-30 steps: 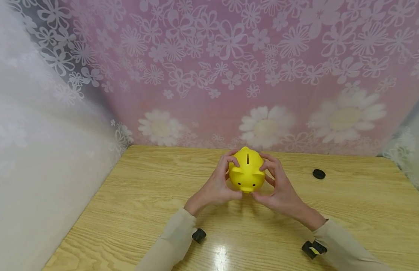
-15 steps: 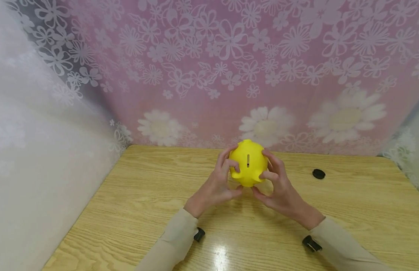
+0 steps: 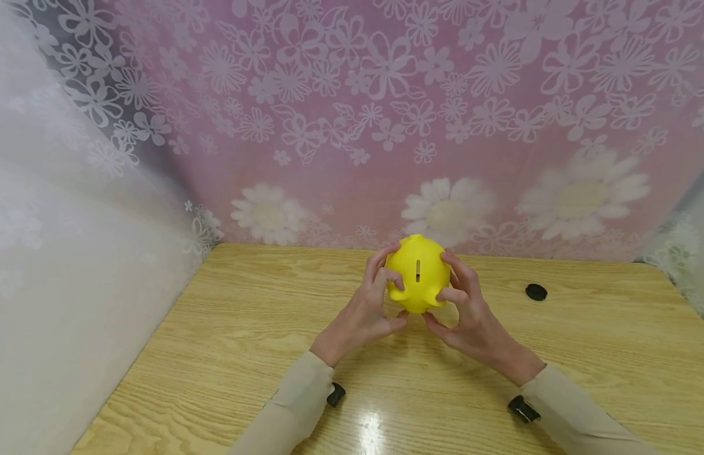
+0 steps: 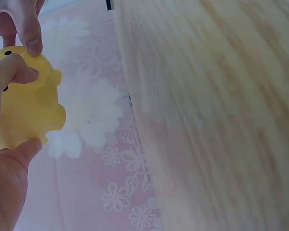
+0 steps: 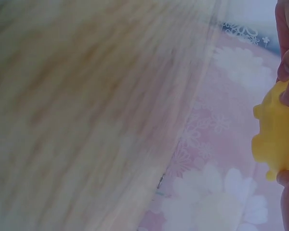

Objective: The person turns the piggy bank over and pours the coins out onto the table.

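A yellow piggy bank is held between both hands, its coin slot facing up towards the head camera. My left hand grips its left side, fingers curled over the body and ear, thumb low near the snout. On the opposite side my right hand grips it the same way. In the left wrist view the piggy bank shows its dark eyes and stubby feet, apart from the tabletop. Only part of the piggy bank shows in the right wrist view. From the head camera its face is hidden.
The wooden table spreads under the hands. A small black round cap lies to the right. Behind hangs a pink flowered cloth, with a white cloth at the left. Black devices sit at the sleeves.
Early on, the piggy bank tilted in both hands so its face dropped out of the head view, while its body shifted slightly away. Over the last half second, it has stayed nearly still.
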A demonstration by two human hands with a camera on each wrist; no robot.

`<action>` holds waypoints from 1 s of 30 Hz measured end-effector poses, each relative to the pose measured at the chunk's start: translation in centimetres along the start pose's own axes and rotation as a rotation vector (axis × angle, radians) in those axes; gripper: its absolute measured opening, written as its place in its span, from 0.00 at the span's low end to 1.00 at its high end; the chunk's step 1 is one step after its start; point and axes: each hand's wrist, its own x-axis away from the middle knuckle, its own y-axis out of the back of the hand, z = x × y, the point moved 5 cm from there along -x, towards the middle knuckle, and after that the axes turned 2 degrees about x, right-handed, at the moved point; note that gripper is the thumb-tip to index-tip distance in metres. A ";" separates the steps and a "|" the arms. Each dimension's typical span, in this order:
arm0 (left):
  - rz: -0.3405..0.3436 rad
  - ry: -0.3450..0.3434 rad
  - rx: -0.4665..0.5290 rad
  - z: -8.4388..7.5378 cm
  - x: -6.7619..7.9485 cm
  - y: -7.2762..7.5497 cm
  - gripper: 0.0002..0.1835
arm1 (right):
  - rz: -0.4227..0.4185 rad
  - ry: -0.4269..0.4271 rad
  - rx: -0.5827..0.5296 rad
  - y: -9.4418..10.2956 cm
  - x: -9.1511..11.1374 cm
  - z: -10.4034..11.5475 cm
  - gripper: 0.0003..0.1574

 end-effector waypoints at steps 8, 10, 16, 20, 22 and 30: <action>0.013 0.015 -0.005 0.2 0.1 -0.1 0.32 | -0.001 -0.023 0.017 0.0 0.1 0.0 0.24; 0.021 0.023 0.003 0.2 0.1 -0.1 0.32 | 0.002 -0.036 0.028 0.0 0.1 0.0 0.25; 0.070 0.083 0.022 0.6 0.4 -0.1 0.35 | 0.067 -0.191 -0.022 -0.2 0.4 -0.4 0.31; 0.111 0.151 0.067 1.0 0.7 -0.2 0.37 | 0.097 -0.321 -0.087 -0.3 0.8 -0.6 0.45; 0.122 0.194 0.105 1.3 0.9 -0.1 0.38 | 0.104 -0.367 -0.099 -0.3 0.9 -0.8 0.47; 0.147 0.352 0.229 2.2 1.2 -0.2 0.44 | 0.147 -0.518 -0.106 -0.3 1.1 -1.2 0.56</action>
